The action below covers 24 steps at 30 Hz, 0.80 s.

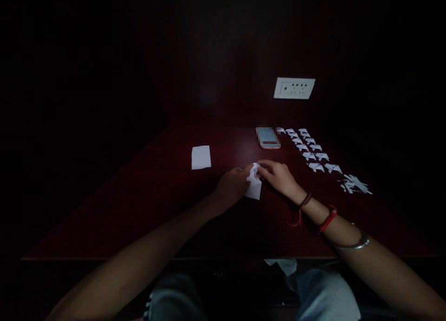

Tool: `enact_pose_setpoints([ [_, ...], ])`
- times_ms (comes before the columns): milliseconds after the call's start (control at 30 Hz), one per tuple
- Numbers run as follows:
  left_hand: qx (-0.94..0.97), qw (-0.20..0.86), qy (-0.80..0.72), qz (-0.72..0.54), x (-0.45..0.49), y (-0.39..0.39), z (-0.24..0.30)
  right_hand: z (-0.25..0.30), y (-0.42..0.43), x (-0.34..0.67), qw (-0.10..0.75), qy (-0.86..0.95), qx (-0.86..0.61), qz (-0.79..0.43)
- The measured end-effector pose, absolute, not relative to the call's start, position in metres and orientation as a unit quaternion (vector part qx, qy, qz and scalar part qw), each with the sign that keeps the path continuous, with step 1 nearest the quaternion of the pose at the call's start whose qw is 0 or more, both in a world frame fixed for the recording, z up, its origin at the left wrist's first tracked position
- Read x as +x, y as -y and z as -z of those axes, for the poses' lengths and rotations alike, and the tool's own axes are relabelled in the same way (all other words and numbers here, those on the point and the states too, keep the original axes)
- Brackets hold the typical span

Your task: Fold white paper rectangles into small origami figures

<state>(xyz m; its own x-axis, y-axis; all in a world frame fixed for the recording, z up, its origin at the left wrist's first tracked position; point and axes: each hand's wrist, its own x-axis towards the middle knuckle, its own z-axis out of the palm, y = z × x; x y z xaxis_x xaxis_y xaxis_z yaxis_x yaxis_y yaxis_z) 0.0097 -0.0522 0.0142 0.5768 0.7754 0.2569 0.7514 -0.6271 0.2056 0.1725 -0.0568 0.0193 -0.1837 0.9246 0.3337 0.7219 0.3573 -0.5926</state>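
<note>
held paper: 1 | loose sheet: 1 | phone: 1 | folded pieces: ~13

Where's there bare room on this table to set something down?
Bare tabletop lies left of the flat sheet and between it and the phone. Crowded: right of the phone, with folded papers and loose strips; centre, with left hand, right hand and held paper.

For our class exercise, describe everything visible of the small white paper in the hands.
The small white paper looks thin, bent and creased at its top, where the left hand and right hand hold it, hiding part. Its straight-edged lower end points toward the person, over the dark red, wood-grained table.
</note>
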Motion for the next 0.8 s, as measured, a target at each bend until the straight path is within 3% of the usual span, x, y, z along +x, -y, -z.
enact_pose_setpoints([
  [367, 0.905, -0.024, -0.402, -0.139, 0.0132, 0.0517, -0.0177, -0.0174, 0.0557, 0.1723, 0.347, 0.728, -0.556, -0.201],
  [800, 0.864, 0.067, -0.452, -0.211, 0.01, 0.0478, -0.0185, -0.0158, 0.0618, 0.1716, 0.346, 0.729, -0.561, -0.184],
])
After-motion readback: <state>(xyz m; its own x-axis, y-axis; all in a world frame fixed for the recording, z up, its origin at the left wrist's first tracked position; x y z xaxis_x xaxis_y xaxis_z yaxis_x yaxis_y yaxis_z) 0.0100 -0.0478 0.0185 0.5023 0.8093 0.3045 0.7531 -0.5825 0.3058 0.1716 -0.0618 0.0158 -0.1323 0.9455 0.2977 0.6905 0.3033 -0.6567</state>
